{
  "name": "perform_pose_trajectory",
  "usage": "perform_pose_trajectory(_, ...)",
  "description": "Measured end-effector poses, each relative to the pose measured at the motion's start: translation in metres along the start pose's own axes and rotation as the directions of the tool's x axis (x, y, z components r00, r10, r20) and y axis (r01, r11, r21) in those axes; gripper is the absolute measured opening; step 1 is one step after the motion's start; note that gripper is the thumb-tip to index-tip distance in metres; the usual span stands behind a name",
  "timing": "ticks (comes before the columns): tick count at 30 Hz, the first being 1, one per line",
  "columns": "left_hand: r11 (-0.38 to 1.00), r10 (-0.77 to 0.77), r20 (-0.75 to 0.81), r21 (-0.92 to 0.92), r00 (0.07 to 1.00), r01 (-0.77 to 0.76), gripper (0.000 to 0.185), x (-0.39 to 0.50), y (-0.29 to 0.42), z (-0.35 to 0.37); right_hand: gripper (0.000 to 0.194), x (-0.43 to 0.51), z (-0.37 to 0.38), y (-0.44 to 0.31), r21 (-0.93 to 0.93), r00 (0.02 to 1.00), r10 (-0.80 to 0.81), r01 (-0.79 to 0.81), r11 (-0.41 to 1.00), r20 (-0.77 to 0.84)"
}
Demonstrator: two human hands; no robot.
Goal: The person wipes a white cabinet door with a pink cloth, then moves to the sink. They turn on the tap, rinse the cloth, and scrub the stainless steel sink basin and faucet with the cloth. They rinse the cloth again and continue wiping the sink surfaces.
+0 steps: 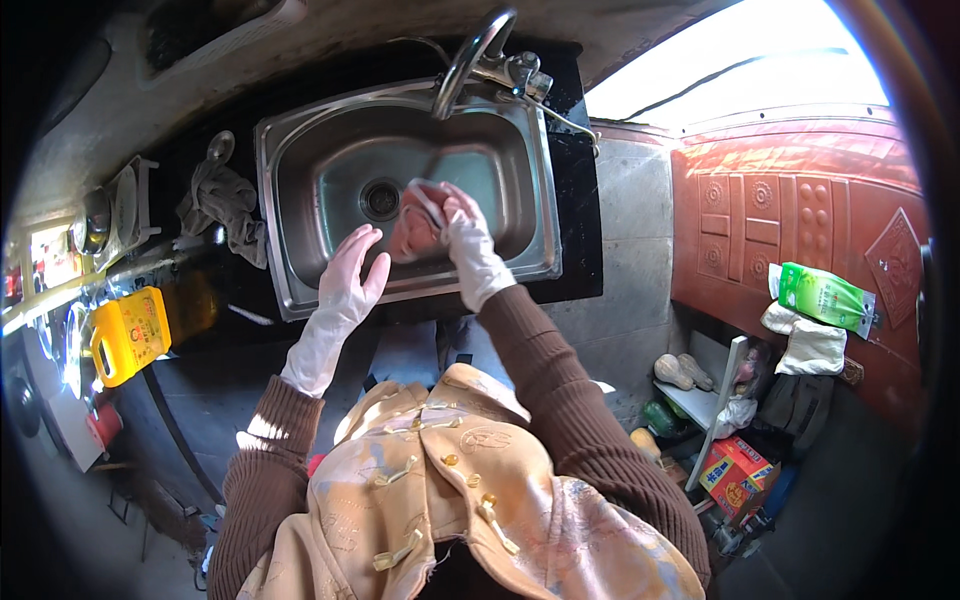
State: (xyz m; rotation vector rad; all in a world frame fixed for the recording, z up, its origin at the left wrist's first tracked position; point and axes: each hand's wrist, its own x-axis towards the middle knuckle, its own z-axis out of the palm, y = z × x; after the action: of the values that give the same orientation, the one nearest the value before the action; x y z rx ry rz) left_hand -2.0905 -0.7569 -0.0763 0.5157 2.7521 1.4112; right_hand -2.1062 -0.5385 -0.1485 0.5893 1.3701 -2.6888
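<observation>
In a thin, whitish glove, my right hand [469,236] grips a reddish-pink item [420,225] with a pale edge, perhaps a cloth or a bag; blur hides its exact kind. It hangs over the stainless steel sink [337,157], right of the round drain [380,199]. My left hand [350,277], gloved the same way, is raised over the sink's front rim with fingers and thumb apart and nothing between them. A chrome faucet [472,56] arches over the back of the basin; no water stream shows.
A crumpled grey cloth [225,199] lies left of the sink. Further left stand a dish rack [131,210] and a yellow plastic jug [131,335]. At right are a red embossed door [795,240] with a green packet [825,300] on it, and a shelf [697,405] holding squashes [682,371].
</observation>
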Motion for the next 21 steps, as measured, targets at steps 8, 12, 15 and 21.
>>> perform_pose_trajectory(8, 0.996, -0.026, -0.013, 0.083, 1.000, 0.027, 0.029, 0.017, -0.057, -0.006, 0.028, 0.017, -0.064, -0.047, -0.361, 0.992, -0.049, 0.088, 0.928, 0.116)
perform_pose_trajectory(12, 0.976, -0.212, 0.265, 0.008, 0.941, 0.217, 0.066, 0.027, -0.054, 0.019, 0.032, -0.016, -0.049, -0.039, -0.531, 0.856, 0.516, -0.436, 0.726, 0.003)
perform_pose_trajectory(15, 0.970, -0.236, 0.452, 0.057, 0.860, 0.236, 0.111, 0.040, -0.046, 0.039, 0.037, -0.022, -0.021, -0.046, -0.204, 0.883, 0.417, -0.376, 0.904, 0.215)
perform_pose_trajectory(21, 0.493, -0.331, 0.543, -0.598, 0.772, 0.632, 0.046, 0.064, -0.050, 0.070, 0.024, 0.078, 0.015, -0.118, -0.765, 0.936, -0.285, 0.336, 0.550, 0.207)
